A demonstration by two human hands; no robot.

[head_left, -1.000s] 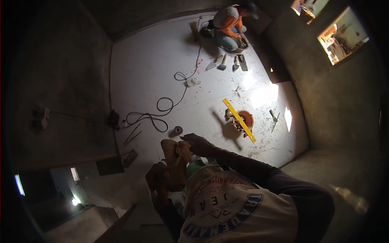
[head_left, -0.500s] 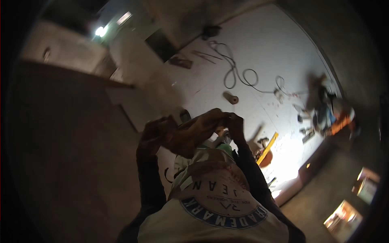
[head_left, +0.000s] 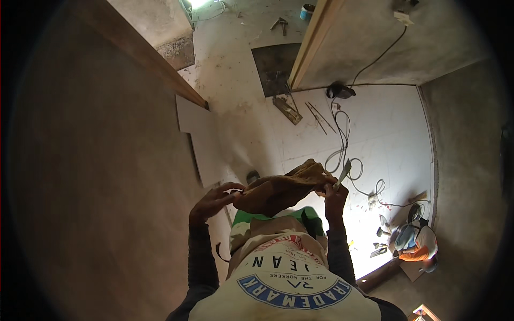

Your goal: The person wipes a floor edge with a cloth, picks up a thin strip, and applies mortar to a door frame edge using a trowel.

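Observation:
A crumpled brown cloth (head_left: 278, 193) is stretched between my hands in front of my waist. My left hand (head_left: 211, 203) pinches its left end, with the fingertips at the edge. On the other side, my right hand (head_left: 334, 200) grips the right end. A pale flat strip (head_left: 344, 174) sticks up from that same hand; its kind cannot be made out. Below the cloth show my printed light shirt (head_left: 289, 273) and something green (head_left: 243, 218) at my lap.
A looped cable (head_left: 342, 144) runs across the pale floor from a black case (head_left: 342, 92). A mixed blue, white and orange heap (head_left: 415, 243) lies by the right wall. Farther off are a dark mat (head_left: 276, 64), a hammer (head_left: 281, 25) and a wooden door frame (head_left: 316, 43). Flat boards (head_left: 206, 155) lie left.
My view has turned toward the doorway, and the picture is sharper. The brown cloth, earlier bunched up, now hangs spread more widely, and my right hand has moved outward and lower.

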